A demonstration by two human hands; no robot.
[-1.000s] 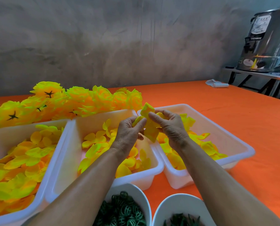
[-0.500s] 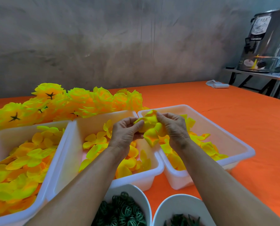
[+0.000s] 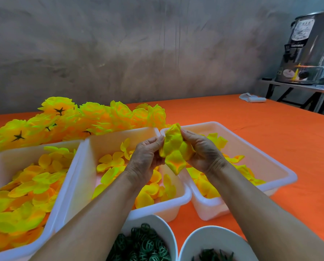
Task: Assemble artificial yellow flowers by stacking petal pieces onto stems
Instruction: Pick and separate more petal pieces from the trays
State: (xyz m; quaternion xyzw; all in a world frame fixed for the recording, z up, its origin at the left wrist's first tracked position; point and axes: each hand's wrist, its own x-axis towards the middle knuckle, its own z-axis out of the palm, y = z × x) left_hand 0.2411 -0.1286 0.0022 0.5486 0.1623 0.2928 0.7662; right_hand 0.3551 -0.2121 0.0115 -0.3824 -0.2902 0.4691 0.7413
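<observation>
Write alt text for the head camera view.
Two hands, left hand and right hand, hold a yellow petal cluster between them above three white trays of loose yellow petals on an orange table. Finished yellow flowers lie piled behind.

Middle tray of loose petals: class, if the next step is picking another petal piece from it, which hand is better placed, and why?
Probably the left hand. It hovers directly over the middle tray, while the right hand sits over the right tray. Both grip the petal cluster.
</observation>
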